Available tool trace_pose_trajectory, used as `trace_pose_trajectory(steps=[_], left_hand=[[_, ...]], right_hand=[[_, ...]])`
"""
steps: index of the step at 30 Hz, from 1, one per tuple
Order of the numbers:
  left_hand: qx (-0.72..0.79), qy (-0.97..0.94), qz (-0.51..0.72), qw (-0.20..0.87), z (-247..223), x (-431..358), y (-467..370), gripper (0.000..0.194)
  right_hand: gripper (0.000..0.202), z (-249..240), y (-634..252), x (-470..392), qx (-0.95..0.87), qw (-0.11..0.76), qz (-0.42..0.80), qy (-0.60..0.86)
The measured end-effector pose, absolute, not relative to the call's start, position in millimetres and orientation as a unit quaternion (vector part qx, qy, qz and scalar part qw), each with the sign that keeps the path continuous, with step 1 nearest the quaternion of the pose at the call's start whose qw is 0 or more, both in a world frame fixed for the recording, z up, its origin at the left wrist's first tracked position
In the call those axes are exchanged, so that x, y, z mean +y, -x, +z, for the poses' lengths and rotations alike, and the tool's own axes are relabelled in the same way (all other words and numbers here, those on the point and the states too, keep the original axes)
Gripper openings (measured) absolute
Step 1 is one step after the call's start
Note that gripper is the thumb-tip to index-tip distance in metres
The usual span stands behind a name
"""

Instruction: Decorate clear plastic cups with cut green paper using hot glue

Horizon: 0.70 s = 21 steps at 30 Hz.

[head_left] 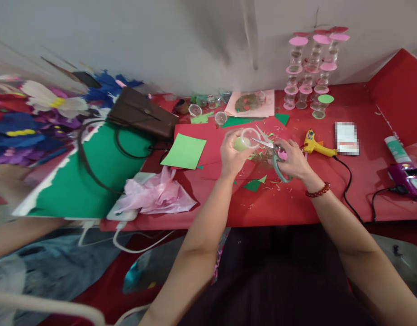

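Note:
My left hand (pixel 233 153) is closed around a small clear plastic cup (pixel 251 137) with light green at its lower end, its round rim facing up and right. In my right hand (pixel 291 158) are scissors (pixel 280 170) with grey-green handles; their blades are spread at the cup's rim. Whether the blades touch the rim, I cannot tell. Beneath both hands lie red sheets (pixel 211 147) strewn with thin paper scraps and green pieces (pixel 252 185). A light green square sheet (pixel 184 151) rests left of my left hand.
Yellow glue gun (pixel 317 146) and white box (pixel 346 138) lie right of my hands. Pink-rimmed cup stacks (pixel 305 72) stand behind. Leftward are a pink plastic bag (pixel 157 194), brown bag (pixel 140 113) and green board (pixel 82 174). A purple device (pixel 408 179) sits far right; another person's arm (pixel 28 233) shows far left.

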<state>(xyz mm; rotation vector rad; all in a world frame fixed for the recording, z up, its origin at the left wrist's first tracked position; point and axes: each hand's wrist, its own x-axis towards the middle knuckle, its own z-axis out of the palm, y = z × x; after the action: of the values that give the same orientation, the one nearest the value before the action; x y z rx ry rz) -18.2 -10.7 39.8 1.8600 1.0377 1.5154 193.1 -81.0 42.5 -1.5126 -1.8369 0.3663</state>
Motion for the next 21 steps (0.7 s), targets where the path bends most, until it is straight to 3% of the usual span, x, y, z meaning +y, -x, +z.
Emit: trace_pose_trajectory(steps=[21], left_hand=[[0.38,-0.695,0.524,0.313,39.4,-12.4,22.1,0.037]], right_hand=[[0.034,39.3,-193.1,-79.5,-0.71,0.348,0.114,0.601]])
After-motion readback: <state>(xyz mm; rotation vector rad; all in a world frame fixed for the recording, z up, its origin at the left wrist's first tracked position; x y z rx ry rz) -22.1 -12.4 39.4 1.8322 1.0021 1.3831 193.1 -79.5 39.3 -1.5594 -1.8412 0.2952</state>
